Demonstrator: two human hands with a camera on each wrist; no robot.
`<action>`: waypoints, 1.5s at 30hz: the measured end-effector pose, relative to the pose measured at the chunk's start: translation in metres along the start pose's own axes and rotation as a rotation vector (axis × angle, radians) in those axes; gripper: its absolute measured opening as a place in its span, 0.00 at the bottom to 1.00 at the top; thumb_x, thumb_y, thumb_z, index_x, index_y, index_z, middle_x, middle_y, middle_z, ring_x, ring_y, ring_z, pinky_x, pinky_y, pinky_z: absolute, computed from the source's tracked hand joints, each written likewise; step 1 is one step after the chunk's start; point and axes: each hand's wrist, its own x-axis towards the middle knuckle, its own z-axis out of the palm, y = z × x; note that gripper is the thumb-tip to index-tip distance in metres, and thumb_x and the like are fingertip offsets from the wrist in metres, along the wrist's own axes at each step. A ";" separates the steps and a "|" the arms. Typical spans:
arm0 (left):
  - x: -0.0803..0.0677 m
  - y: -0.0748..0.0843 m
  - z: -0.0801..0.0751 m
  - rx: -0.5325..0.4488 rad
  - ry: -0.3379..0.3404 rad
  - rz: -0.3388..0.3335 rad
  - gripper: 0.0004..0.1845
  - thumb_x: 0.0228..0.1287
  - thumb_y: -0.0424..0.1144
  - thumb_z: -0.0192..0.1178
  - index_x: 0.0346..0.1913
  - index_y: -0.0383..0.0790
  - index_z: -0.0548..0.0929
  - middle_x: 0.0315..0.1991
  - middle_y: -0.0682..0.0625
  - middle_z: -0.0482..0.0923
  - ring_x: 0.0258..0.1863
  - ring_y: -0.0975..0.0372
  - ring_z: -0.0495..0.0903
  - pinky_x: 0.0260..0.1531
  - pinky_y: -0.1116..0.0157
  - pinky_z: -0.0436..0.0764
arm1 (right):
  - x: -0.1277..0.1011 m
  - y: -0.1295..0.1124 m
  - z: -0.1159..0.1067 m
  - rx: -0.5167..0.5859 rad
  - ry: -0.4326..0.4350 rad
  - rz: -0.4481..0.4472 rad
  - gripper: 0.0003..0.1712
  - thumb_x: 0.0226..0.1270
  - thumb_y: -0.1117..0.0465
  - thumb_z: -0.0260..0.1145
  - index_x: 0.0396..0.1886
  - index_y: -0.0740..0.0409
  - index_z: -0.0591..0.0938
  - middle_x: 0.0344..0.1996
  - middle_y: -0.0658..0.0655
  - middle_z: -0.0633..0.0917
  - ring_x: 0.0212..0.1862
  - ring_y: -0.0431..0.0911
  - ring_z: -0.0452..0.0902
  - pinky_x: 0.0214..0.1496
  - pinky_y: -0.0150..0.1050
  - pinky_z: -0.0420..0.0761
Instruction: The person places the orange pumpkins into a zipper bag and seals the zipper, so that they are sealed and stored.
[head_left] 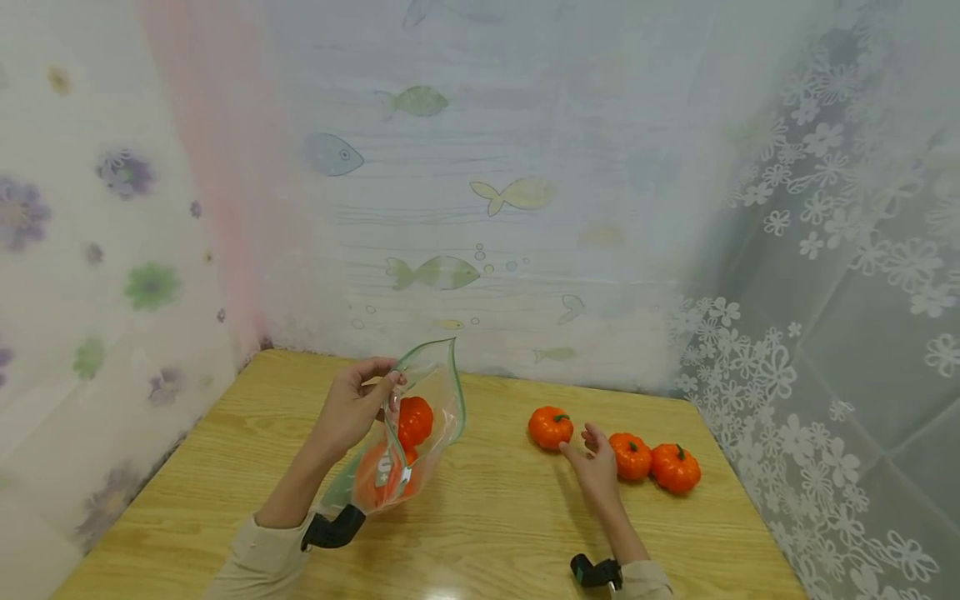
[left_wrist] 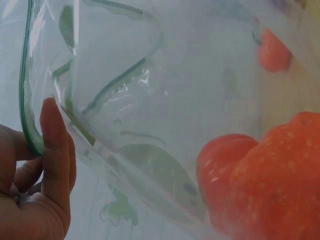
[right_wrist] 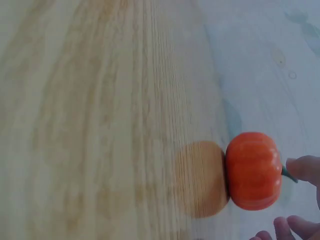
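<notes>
Both arms wear beige long sleeves (head_left: 258, 554), each wrist carrying a small black strapped-on camera mount (head_left: 333, 529).

Wooden table (head_left: 495, 517) enclosed by fish-print and floral curtains (head_left: 465, 192).

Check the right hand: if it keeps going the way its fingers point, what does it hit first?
Most likely the leftmost pumpkin: the right hand points up-left at it, fingertips nearly at its stem. Depth is unclear, but nothing shows between them.
</notes>
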 end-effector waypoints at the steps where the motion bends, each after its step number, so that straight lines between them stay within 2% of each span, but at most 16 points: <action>1: 0.000 0.000 0.000 0.002 0.002 -0.001 0.15 0.80 0.33 0.51 0.59 0.24 0.76 0.42 0.45 0.81 0.23 0.65 0.80 0.23 0.65 0.86 | 0.001 0.000 0.001 -0.001 -0.007 0.007 0.42 0.70 0.62 0.70 0.76 0.72 0.61 0.70 0.74 0.67 0.71 0.67 0.62 0.74 0.61 0.65; 7: -0.003 -0.001 0.001 -0.001 0.006 -0.004 0.15 0.80 0.33 0.51 0.59 0.23 0.76 0.41 0.45 0.81 0.23 0.65 0.80 0.23 0.65 0.86 | 0.012 0.001 0.007 0.021 -0.073 0.059 0.48 0.69 0.59 0.72 0.78 0.72 0.55 0.74 0.73 0.61 0.73 0.67 0.59 0.75 0.60 0.64; 12: -0.005 0.001 0.002 -0.009 0.009 -0.007 0.15 0.80 0.33 0.51 0.58 0.23 0.76 0.41 0.46 0.80 0.22 0.65 0.80 0.24 0.65 0.86 | 0.019 0.003 0.011 0.038 -0.107 0.069 0.52 0.67 0.58 0.74 0.79 0.70 0.54 0.76 0.72 0.58 0.74 0.67 0.59 0.75 0.60 0.66; 19: -0.008 0.001 0.003 -0.020 0.012 -0.005 0.14 0.80 0.33 0.51 0.57 0.23 0.77 0.40 0.47 0.80 0.22 0.65 0.79 0.24 0.65 0.86 | 0.023 0.006 0.013 0.002 -0.130 0.079 0.54 0.64 0.56 0.76 0.80 0.68 0.55 0.77 0.71 0.58 0.75 0.66 0.59 0.74 0.60 0.66; 26: -0.010 0.000 0.004 -0.027 0.013 -0.006 0.14 0.80 0.33 0.52 0.56 0.24 0.77 0.40 0.46 0.80 0.21 0.64 0.79 0.23 0.64 0.86 | 0.027 0.007 0.013 -0.049 -0.131 0.036 0.52 0.63 0.56 0.77 0.77 0.71 0.59 0.75 0.73 0.63 0.73 0.68 0.62 0.74 0.60 0.67; 32: -0.012 0.001 0.005 -0.016 0.018 -0.011 0.16 0.80 0.34 0.51 0.58 0.22 0.75 0.40 0.47 0.80 0.22 0.65 0.79 0.23 0.65 0.86 | 0.029 0.010 0.013 -0.058 -0.143 0.024 0.51 0.63 0.56 0.77 0.77 0.70 0.60 0.74 0.72 0.64 0.72 0.66 0.64 0.73 0.60 0.67; 38: -0.014 0.001 0.006 -0.006 0.027 -0.008 0.15 0.80 0.34 0.52 0.58 0.23 0.76 0.40 0.49 0.80 0.22 0.66 0.79 0.23 0.65 0.86 | 0.028 0.011 0.011 -0.081 -0.140 -0.025 0.52 0.61 0.54 0.78 0.77 0.70 0.61 0.74 0.72 0.65 0.69 0.68 0.67 0.68 0.60 0.73; 45: -0.016 0.001 0.007 0.007 0.032 -0.004 0.16 0.80 0.34 0.52 0.58 0.22 0.76 0.40 0.49 0.81 0.23 0.65 0.80 0.23 0.65 0.85 | 0.028 0.010 0.008 -0.020 -0.154 -0.015 0.51 0.65 0.56 0.76 0.79 0.64 0.59 0.77 0.68 0.61 0.69 0.66 0.68 0.67 0.57 0.76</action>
